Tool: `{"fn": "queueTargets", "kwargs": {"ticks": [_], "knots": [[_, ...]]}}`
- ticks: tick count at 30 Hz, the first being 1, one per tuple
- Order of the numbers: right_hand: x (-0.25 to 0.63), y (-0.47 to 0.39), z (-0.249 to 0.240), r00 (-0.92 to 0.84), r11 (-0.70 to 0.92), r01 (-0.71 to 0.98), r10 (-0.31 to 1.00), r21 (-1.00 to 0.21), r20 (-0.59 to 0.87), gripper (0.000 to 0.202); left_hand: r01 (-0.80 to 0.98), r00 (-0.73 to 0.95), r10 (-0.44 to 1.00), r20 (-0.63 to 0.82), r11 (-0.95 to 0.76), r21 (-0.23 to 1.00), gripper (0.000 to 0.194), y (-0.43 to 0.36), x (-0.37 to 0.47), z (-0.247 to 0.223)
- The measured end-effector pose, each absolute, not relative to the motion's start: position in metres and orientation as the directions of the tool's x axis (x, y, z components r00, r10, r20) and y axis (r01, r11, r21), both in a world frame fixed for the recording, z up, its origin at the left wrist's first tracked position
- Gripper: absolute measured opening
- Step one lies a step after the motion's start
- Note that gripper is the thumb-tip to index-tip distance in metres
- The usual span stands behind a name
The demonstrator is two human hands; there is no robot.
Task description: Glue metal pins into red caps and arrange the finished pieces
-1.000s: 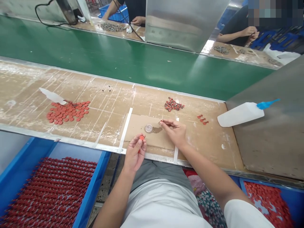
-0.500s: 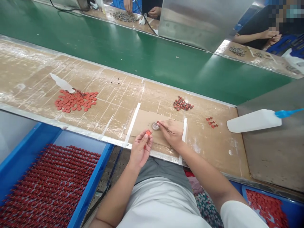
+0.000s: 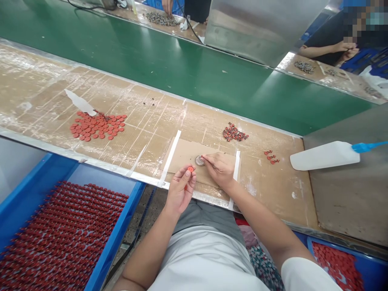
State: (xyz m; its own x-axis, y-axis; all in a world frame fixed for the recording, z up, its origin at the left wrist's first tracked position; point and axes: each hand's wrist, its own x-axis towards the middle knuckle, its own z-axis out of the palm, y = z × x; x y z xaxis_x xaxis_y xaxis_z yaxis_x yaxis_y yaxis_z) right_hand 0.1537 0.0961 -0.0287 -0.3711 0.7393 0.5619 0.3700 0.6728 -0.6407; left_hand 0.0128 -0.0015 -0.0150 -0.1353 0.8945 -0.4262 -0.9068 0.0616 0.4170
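Observation:
My left hand [image 3: 181,188] pinches a red disc [image 3: 190,169] between thumb and fingers, above the front part of a cardboard sheet [image 3: 182,151]. To its right, my right hand [image 3: 220,169] holds a small red piece [image 3: 202,157] in its fingertips, at a small round dish [image 3: 199,161]. Whether the piece touches the dish I cannot tell. Beyond my right hand lies a pile of small red and black parts [image 3: 235,132]. Several red discs [image 3: 98,128] are heaped farther left, beside a white strip [image 3: 79,103].
A white bottle with a blue nozzle [image 3: 325,155] lies at the right by a metal wall, near three finished-looking red pieces [image 3: 272,157]. Blue trays [image 3: 121,226] with red parts stand below the table edge. Across the green belt [image 3: 151,64], other people's hands are at work.
The view has shifted slightly. Both hands keep nearly the same pose, with the red disc and the small red piece still held. Across the belt, one person's hand has moved mostly out of sight.

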Motion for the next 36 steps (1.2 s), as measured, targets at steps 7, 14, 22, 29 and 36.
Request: {"fn": "queueTargets", "kwargs": {"ticks": [7, 14, 22, 29, 36], "knots": [[0.149, 0.093, -0.016, -0.037, 0.426, 0.280, 0.900, -0.860, 0.434, 0.023, -0.908, -0.148, 0.895, -0.421, 0.046, 0.417, 0.021, 0.000, 0.014, -0.012], [0.148, 0.066, 0.016, 0.059, 0.159, -0.055, 0.986, -0.986, 0.155, 0.021, -0.883, -0.133, 0.896, -0.423, 0.086, 0.461, 0.020, -0.001, 0.022, -0.001], [0.146, 0.029, 0.023, 0.016, 0.243, 0.000, 0.970, -0.970, 0.243, 0.016, -0.880, -0.086, 0.929, -0.359, 0.098, 0.465, 0.016, -0.006, 0.037, 0.008], [0.148, 0.027, 0.021, 0.013, 0.318, 0.079, 0.947, -0.945, 0.320, 0.019, -0.870, -0.105, 0.924, -0.366, 0.093, 0.484, 0.017, -0.007, 0.039, 0.009], [0.148, 0.026, 0.017, 0.006, 0.350, 0.090, 0.936, -0.932, 0.352, 0.023, -0.873, -0.114, 0.923, -0.367, 0.083, 0.480, 0.018, -0.007, 0.040, 0.010]]}}
